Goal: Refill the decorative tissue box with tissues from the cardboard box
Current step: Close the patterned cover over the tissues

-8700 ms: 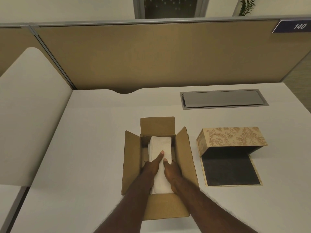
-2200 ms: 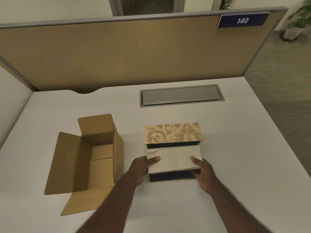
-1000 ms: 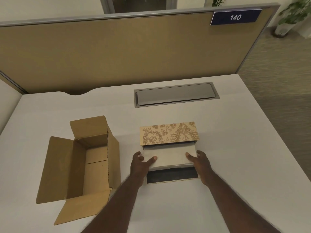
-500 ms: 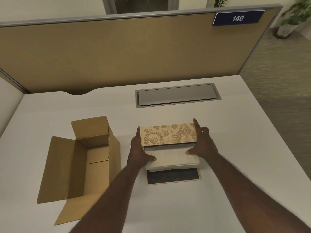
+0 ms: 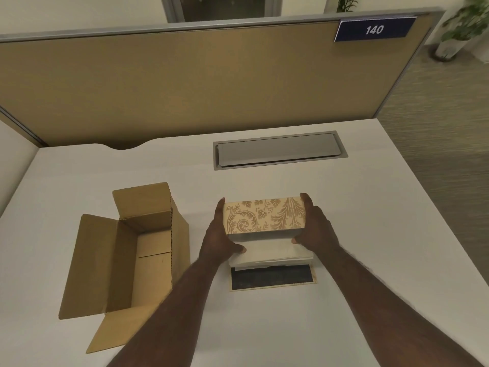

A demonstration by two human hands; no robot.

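— Both hands were on the same thing. The left hand (image 5: 217, 241) gripped the left end of the beige tissue box with the gold leaf pattern (image 5: 264, 215), and the right hand (image 5: 315, 229) gripped its right end. Fingers went up the sides, and both thumbs pressed on the white stack of tissues (image 5: 272, 252) under it.

— Were the hands together?

— No, they were apart, one at each end, with the box squeezed between them.

— What was closest to the person?

— The two bare arms came in from the bottom. Just past them lay the flat dark base of the tissue box with a thin gold edge (image 5: 272, 277), flat on the white table (image 5: 370, 247). The tissues sat on the far part of that base, and their near edge stuck out from under the patterned box.

— Was the patterned box closed all the way down?

— No. It was tipped up at the front, so the tissues showed below it.

— Where was the other box?

— The brown cardboard box (image 5: 124, 250) stood to the left, near the left hand but not touching it. Its flaps were open and I saw only bare cardboard inside.

— And farther back?

— A long grey metal cover (image 5: 279, 150) was set into the table. Behind that stood a tan desk wall (image 5: 185, 86) with a dark blue sign (image 5: 374, 29) that said 140. A green plant in a white pot (image 5: 455, 41) stood on the floor, far right.
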